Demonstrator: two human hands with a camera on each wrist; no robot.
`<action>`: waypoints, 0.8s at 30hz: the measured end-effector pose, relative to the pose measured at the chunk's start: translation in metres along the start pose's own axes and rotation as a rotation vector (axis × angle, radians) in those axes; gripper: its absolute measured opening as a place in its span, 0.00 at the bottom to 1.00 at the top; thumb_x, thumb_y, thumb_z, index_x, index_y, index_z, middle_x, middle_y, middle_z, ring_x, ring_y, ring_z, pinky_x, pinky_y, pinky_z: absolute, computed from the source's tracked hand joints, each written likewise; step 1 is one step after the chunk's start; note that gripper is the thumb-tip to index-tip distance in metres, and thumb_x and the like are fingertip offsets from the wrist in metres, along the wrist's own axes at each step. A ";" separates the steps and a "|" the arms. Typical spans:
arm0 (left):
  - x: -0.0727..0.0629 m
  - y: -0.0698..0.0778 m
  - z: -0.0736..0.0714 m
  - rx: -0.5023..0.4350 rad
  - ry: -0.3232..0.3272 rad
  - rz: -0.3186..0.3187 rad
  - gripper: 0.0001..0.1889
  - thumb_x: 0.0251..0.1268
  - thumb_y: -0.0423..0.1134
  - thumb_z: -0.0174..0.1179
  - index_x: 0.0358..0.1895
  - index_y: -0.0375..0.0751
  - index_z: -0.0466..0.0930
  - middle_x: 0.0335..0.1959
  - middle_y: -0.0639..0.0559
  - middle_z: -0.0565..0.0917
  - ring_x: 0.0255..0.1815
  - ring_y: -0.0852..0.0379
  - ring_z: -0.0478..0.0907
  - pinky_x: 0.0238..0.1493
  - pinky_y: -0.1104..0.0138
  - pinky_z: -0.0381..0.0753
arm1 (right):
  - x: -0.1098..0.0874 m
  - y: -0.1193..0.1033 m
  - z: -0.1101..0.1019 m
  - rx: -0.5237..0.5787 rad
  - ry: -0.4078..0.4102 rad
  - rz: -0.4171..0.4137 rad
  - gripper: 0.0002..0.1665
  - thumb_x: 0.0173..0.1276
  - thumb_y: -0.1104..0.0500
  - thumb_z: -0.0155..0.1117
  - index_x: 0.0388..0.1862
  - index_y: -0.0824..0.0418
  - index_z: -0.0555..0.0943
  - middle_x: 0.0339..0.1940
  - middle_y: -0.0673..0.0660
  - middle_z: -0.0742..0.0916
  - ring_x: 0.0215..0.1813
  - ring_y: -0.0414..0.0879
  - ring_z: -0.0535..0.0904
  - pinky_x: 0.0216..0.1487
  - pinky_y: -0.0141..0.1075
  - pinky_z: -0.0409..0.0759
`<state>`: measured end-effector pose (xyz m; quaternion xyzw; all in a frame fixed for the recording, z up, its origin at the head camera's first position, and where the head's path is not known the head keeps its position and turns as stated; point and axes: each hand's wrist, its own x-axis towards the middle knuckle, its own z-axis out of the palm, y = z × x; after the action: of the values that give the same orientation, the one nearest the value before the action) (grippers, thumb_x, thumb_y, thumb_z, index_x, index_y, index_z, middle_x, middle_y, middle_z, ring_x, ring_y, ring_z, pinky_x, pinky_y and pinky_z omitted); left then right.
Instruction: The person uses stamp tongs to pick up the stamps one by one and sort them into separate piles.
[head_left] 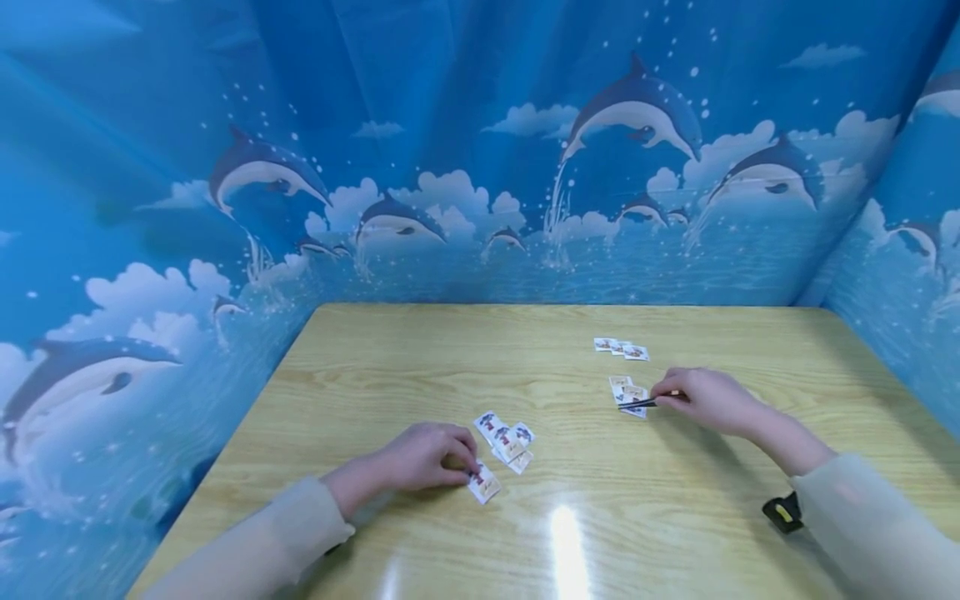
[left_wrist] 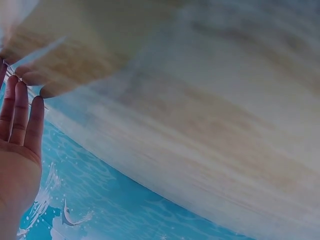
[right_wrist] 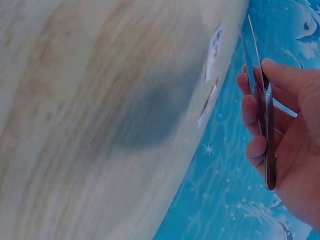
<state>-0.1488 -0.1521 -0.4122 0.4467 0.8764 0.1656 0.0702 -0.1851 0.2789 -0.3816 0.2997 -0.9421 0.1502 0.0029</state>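
My left hand (head_left: 429,457) pinches the upper left edge of a small printed card (head_left: 486,487) low over the table. Right beside it lies a loose pile of similar cards (head_left: 504,440), with red and blue figures on them. In my right hand (head_left: 708,400) is a pair of metal tweezers (right_wrist: 266,120), gripped between thumb and fingers, tips pointing left in the head view. Those tips overlap a second small cluster of cards (head_left: 621,385). The right wrist view shows the two tweezer arms slightly apart at the tips.
Behind the right cluster, a short overlapping row of cards (head_left: 621,348) lies on the wooden table (head_left: 420,358). A blue dolphin-print curtain (head_left: 465,150) stands along the table's back and sides. Under the right sleeve hangs a black strap (head_left: 783,512).
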 end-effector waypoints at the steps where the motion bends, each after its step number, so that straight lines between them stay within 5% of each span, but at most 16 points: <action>1: 0.000 0.000 0.000 0.001 -0.002 -0.001 0.08 0.58 0.43 0.69 0.41 0.51 0.89 0.43 0.61 0.82 0.43 0.67 0.77 0.49 0.71 0.76 | 0.000 0.000 0.002 -0.005 -0.006 0.000 0.06 0.66 0.62 0.65 0.40 0.58 0.87 0.33 0.45 0.83 0.33 0.40 0.79 0.33 0.41 0.78; 24: 0.000 -0.002 0.001 0.020 0.015 0.024 0.08 0.58 0.44 0.69 0.40 0.52 0.89 0.42 0.62 0.81 0.43 0.68 0.77 0.49 0.71 0.76 | -0.001 -0.003 0.002 -0.009 -0.035 0.023 0.07 0.66 0.61 0.66 0.40 0.58 0.88 0.33 0.44 0.83 0.33 0.40 0.79 0.33 0.41 0.78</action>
<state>-0.1498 -0.1532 -0.4142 0.4567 0.8730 0.1611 0.0574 -0.1827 0.2767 -0.3825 0.2913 -0.9461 0.1407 -0.0142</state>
